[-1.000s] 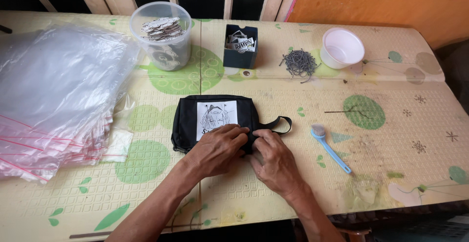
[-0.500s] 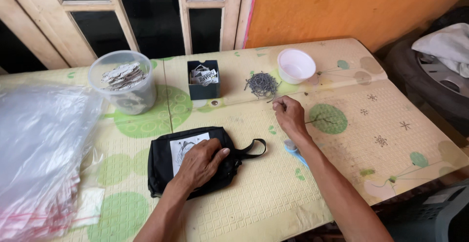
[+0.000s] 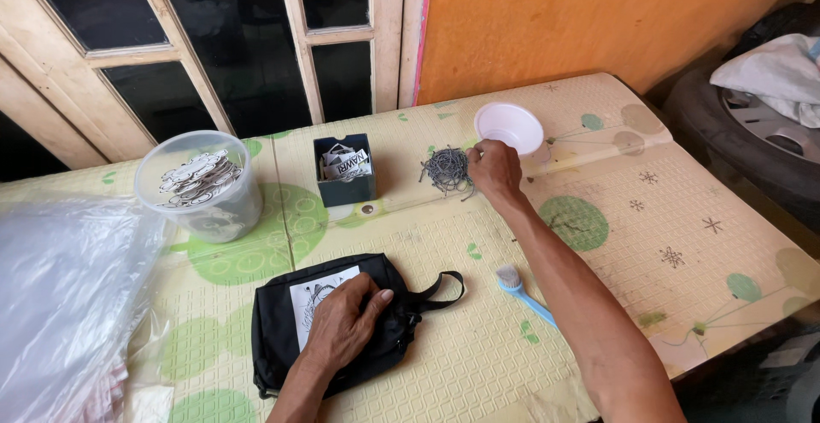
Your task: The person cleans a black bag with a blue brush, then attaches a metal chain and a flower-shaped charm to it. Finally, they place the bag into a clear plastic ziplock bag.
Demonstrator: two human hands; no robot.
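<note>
Pressing my left hand (image 3: 346,325) flat, fingers spread, on the black fabric pouch (image 3: 286,325) with its white label; my right hand (image 3: 494,169) pinches at the grey metal pile (image 3: 446,169) beside the white bowl (image 3: 509,126).

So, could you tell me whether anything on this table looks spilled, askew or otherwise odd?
Only mildly: the small metal pieces lie in a loose heap directly on the mat, not in the white bowl beside them. The right hand touches the heap. Nothing looks damaged.
</note>
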